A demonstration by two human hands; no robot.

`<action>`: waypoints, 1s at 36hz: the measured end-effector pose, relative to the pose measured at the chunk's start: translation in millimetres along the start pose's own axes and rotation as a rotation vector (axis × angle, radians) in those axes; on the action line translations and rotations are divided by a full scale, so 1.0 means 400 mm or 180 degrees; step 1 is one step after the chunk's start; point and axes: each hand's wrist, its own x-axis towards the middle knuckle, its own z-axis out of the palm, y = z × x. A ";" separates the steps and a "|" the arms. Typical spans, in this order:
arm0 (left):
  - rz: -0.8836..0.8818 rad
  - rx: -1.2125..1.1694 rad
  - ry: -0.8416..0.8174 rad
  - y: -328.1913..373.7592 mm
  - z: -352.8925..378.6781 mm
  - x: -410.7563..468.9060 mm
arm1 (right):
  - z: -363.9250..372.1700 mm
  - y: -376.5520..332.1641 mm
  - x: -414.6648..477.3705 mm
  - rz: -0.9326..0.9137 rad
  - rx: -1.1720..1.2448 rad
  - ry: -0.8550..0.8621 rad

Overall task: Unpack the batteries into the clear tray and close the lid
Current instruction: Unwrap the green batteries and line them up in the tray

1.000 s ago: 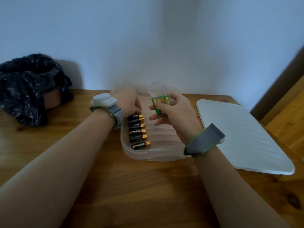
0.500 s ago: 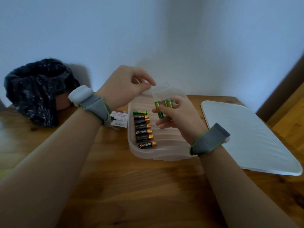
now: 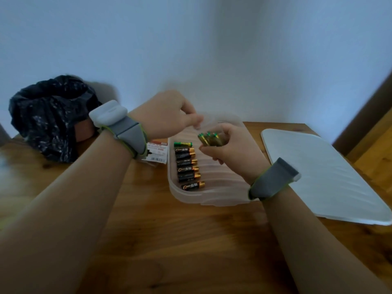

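Note:
The clear ribbed tray (image 3: 191,198) lies in the middle of the wooden table. Its left column holds one green battery (image 3: 182,144) at the far end and several black-and-gold batteries (image 3: 187,168) in a row below it. My right hand (image 3: 231,151) hovers over the tray's far half, gripping a bundle of green-and-gold batteries (image 3: 209,139) with their tips pointing up and left. My left hand (image 3: 167,115) is blurred, its fingertips drawn together just above those tips. Whether it touches the bundle I cannot tell. The tray's pale lid (image 3: 318,177) lies flat to the right.
A printed packaging card (image 3: 157,152) lies beside the tray's left edge, partly under my left wrist. A dark crumpled bag (image 3: 48,117) sits at the back left against the wall. The table's right edge runs just past the lid.
My left hand lifted from the tray's left column, leaving a green battery there, and swung right toward the bundle. My right hand tilted the bundle slightly and stayed over the tray.

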 end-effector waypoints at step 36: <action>-0.0019 0.0379 0.0017 0.023 0.020 -0.003 | 0.011 -0.007 0.005 0.0037 0.0520 0.0022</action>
